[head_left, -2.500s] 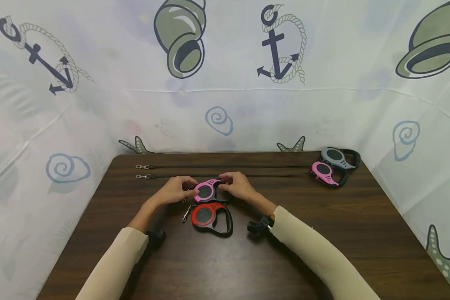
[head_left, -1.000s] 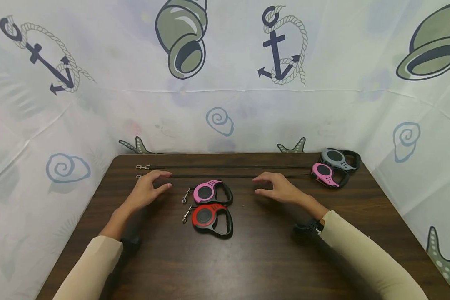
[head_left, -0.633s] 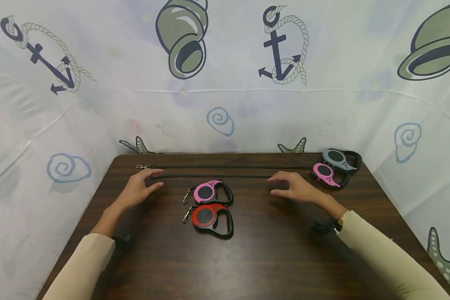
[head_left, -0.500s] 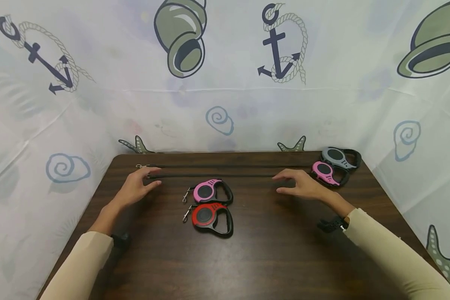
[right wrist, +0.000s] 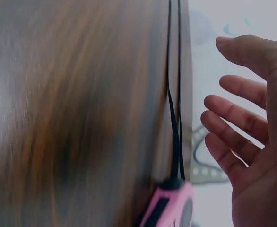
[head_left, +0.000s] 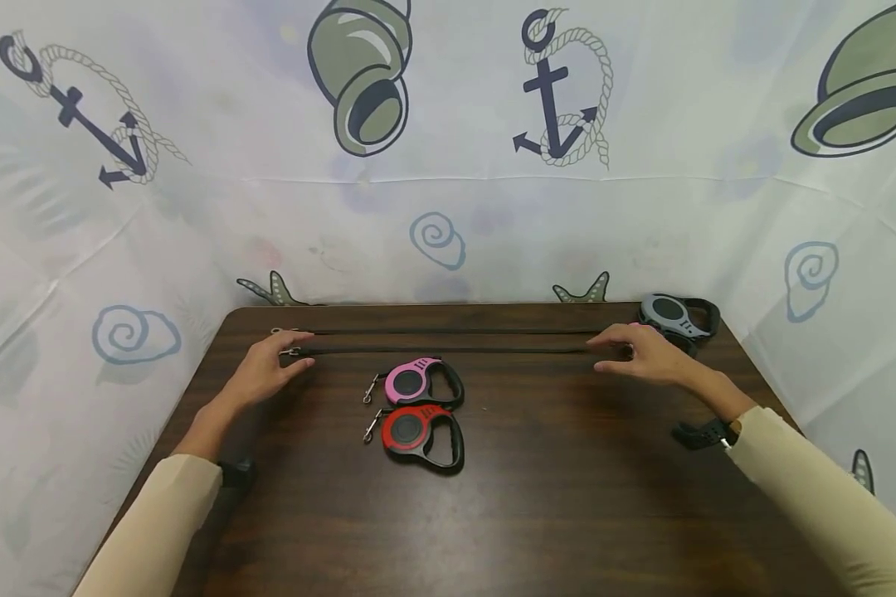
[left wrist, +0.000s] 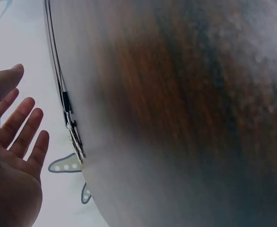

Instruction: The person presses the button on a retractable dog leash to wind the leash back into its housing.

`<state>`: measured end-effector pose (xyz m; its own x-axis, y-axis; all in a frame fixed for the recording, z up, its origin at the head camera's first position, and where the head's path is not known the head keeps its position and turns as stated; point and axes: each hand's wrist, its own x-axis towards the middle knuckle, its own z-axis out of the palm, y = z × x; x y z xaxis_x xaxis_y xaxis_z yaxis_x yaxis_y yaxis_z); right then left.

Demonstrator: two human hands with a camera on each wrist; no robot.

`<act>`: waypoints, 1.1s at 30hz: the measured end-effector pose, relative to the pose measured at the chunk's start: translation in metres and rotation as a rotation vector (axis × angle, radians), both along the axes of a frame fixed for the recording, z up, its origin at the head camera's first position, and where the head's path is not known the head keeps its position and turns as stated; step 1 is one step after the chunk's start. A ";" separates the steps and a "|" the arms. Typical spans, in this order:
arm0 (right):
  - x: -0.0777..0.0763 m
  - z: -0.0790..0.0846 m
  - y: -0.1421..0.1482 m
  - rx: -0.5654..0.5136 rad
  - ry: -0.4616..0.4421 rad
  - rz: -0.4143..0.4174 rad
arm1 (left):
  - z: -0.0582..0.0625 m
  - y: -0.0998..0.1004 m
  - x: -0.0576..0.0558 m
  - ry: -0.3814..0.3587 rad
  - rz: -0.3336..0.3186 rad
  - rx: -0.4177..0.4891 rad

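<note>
- Rounded pink-and-black plastic leash: far right on the brown wooden counter, thin black cord stretched left.
- Left grip: thumb and fingers parted, holding nothing, near silver metal clip.
- Right grip: likewise parted, holding nothing, near that leash.

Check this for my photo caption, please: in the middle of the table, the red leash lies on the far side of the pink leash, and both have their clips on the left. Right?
Not quite: the red leash lies on the near side of the pink leash, as the head view shows. Their clips are indeed on the left.
</note>
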<state>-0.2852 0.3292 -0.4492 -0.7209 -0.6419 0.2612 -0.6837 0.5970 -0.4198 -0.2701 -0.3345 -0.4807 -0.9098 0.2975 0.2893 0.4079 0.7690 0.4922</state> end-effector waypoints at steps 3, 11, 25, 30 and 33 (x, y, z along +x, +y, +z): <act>0.000 0.002 0.012 0.005 0.006 -0.023 | 0.000 -0.003 0.000 0.002 0.003 -0.003; 0.003 0.011 0.043 0.052 0.024 -0.111 | -0.001 -0.008 -0.004 -0.004 0.016 -0.032; 0.005 0.001 0.080 0.104 0.088 -0.201 | -0.012 -0.018 -0.010 -0.039 0.028 -0.033; 0.005 -0.005 0.088 0.123 0.076 -0.235 | -0.016 -0.022 -0.012 -0.031 0.033 -0.050; 0.004 -0.008 0.092 0.129 0.059 -0.270 | -0.017 -0.024 -0.013 -0.011 0.023 -0.056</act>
<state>-0.2807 0.4210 -0.4570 -0.8557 -0.4601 0.2368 -0.5144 0.8060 -0.2928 -0.2833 -0.3587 -0.4978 -0.9196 0.2921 0.2628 0.3849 0.8043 0.4528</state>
